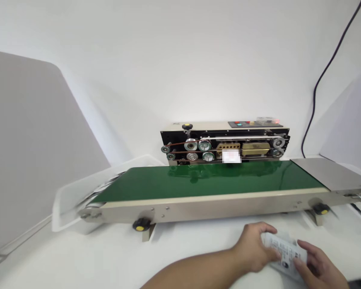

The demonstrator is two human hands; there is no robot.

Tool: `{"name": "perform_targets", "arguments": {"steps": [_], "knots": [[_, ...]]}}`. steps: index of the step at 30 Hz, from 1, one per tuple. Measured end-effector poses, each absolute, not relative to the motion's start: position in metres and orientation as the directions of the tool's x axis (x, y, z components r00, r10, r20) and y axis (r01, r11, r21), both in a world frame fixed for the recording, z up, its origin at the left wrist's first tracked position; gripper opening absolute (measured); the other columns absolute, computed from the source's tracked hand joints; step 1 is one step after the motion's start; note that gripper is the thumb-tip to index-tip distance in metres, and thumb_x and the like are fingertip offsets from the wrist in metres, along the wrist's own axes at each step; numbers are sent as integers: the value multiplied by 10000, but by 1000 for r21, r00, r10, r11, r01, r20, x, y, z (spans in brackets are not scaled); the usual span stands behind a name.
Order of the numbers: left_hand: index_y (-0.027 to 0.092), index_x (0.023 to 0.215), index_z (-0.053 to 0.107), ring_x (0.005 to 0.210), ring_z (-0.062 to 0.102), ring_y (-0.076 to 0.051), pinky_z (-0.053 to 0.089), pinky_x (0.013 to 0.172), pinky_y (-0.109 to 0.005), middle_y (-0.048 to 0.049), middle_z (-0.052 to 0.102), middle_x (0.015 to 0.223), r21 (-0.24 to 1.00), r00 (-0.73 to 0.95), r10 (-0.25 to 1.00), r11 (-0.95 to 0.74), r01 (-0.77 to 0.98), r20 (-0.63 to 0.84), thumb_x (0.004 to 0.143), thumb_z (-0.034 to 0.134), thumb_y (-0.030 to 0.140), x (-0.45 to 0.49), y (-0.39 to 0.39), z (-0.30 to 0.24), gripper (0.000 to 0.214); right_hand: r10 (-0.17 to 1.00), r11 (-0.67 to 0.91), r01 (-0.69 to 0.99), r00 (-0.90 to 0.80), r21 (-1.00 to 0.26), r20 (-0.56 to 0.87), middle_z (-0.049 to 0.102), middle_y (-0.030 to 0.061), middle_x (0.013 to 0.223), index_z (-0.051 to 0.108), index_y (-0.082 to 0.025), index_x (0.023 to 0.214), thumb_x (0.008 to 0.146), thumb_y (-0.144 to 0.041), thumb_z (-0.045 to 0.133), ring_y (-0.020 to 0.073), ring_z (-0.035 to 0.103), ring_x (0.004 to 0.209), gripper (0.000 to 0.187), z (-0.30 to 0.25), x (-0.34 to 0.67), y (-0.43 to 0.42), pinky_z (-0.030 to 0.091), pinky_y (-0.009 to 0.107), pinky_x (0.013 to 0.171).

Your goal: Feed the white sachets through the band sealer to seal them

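Printed packet, pinched by fingers of left hand and right hand, near green conveyor: handling step, next move seemingly wanting steady grip.

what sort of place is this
Probably a small packing station: a roller machine stands behind a green conveyor belt, a translucent bin sits at the belt's left end, and the left hand and right hand hold a printed white packet.
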State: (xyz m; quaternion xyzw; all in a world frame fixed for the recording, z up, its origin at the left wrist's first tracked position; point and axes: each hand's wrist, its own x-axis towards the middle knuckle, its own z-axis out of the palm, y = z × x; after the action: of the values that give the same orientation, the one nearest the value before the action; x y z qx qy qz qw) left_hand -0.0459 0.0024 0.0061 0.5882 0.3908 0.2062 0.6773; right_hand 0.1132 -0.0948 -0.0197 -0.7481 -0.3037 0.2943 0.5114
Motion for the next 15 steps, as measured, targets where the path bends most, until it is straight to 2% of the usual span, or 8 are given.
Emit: {"name": "perform_targets", "arguments": {"steps": [4,9,15], "knots": [[118,1021,619,554,484,-84,392,509,-183,30,567,672,977,646,733,176,119,-211,563,712,44,-47,5,14,474,737,-214,203,676,-955,-21,591,-13,540,571,-187,877,512,-453,687,186,564,519,466,7,89,-93,469,290,497],[122,1054,574,502,483,-78,381,447,-180,33,572,675,978,688,699,192,83,-195,641,671,91,-47,12,12,425,739,-35,48,674,-998,7,485,-79,495,514,-195,886,575,-366,699,117,481,467,401,7,90,-81,439,258,514],[108,989,585,585,537,-95,427,509,-200,-1,602,761,983,676,718,171,61,-167,661,643,56,-48,10,17,337,701,31,13,713,-999,31,570,-47,561,508,-200,846,599,-330,712,121,529,514,346,6,89,-80,471,266,557]]}}
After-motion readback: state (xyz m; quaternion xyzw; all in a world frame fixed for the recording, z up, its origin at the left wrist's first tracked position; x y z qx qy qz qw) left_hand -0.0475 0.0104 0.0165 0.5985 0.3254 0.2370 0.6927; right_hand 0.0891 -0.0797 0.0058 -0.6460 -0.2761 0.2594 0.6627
